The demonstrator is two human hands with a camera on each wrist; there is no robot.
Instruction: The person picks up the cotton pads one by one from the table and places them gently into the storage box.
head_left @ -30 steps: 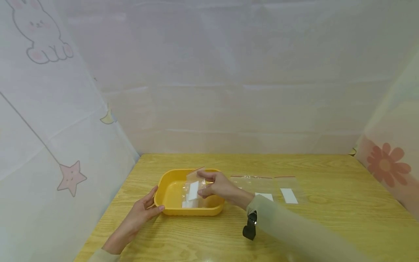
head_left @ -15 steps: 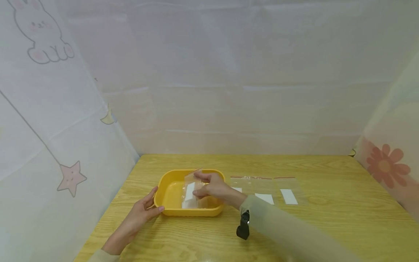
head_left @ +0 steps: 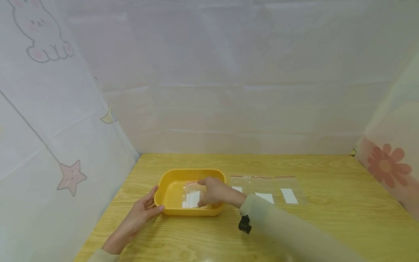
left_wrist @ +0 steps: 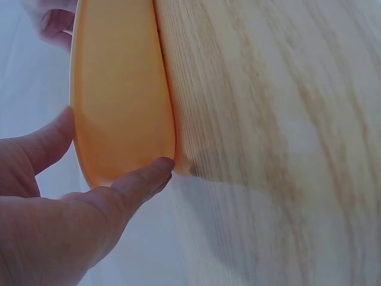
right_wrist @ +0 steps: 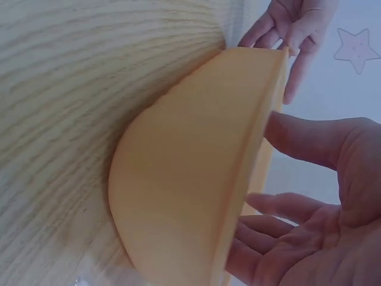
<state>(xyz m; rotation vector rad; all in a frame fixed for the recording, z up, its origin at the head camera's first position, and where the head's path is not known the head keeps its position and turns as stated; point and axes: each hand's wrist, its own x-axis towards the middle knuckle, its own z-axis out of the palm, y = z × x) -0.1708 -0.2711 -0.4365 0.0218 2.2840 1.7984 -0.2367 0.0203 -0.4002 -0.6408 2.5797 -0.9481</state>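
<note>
A yellow plastic bin point(head_left: 170, 212) stands on the wooden table. My left hand point(head_left: 140, 217) grips its left end, thumb at the front rim and fingers round the outer wall; the left wrist view shows this hand point(left_wrist: 77, 208) close up. Inside the bin, several clear zip bags with white cards point(head_left: 194, 199) lie overlapping. My right hand point(head_left: 214, 191) reaches in over the right rim, index fingertip at the red zip of the top bag and thumb lower, spread apart. In the right wrist view the bin wall hides the fingertips of this right hand point(right_wrist: 309, 220).
Right of the bin lie flat zip bags with red seals and white cards: a far-right bag point(head_left: 289, 195), a middle bag point(head_left: 264, 197) and one partly behind the right wrist. A black strap point(head_left: 244, 224) hangs at that wrist. Printed cloth walls enclose the table point(head_left: 327, 218).
The top bag, earlier tilted up in the right hand, has come down among the other bags in the bin. The right hand has lowered with it; the left hand has stayed put.
</note>
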